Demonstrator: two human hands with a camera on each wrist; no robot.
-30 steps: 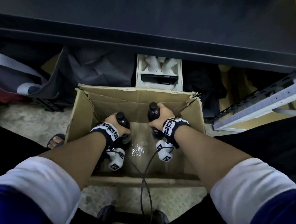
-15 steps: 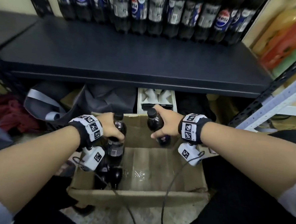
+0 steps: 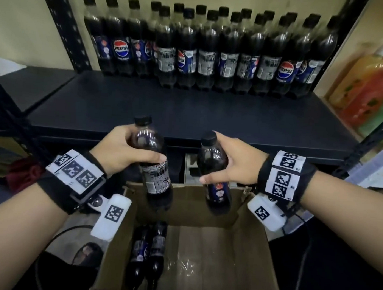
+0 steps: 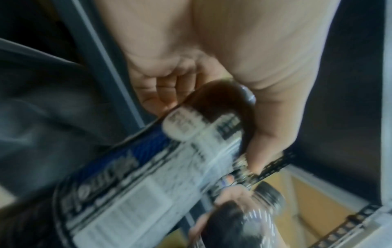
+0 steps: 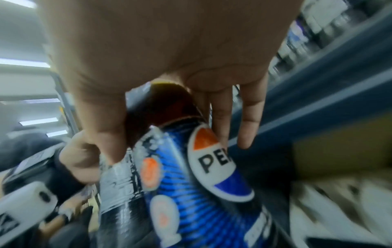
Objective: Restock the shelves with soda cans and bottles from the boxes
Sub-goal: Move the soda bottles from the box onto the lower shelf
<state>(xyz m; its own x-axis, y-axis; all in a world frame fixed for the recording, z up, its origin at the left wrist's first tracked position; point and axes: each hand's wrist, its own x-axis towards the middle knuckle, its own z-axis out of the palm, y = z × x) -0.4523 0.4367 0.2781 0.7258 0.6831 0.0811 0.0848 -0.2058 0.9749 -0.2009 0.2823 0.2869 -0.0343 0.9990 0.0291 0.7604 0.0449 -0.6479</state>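
The left hand grasps one cola bottle by its shoulder and the right hand grasps another bottle, both held above the open cardboard box, in front of the dark shelf. Two more bottles lie in the box's left side. A row of bottles stands along the back of the shelf, its front half bare. Orange and green drinks at right are blurred; both wrist views are smeared.

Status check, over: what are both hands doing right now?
Left hand grips one cola bottle; right hand grips another bottle. Both above the box, short of the shelf. Nothing in the way.
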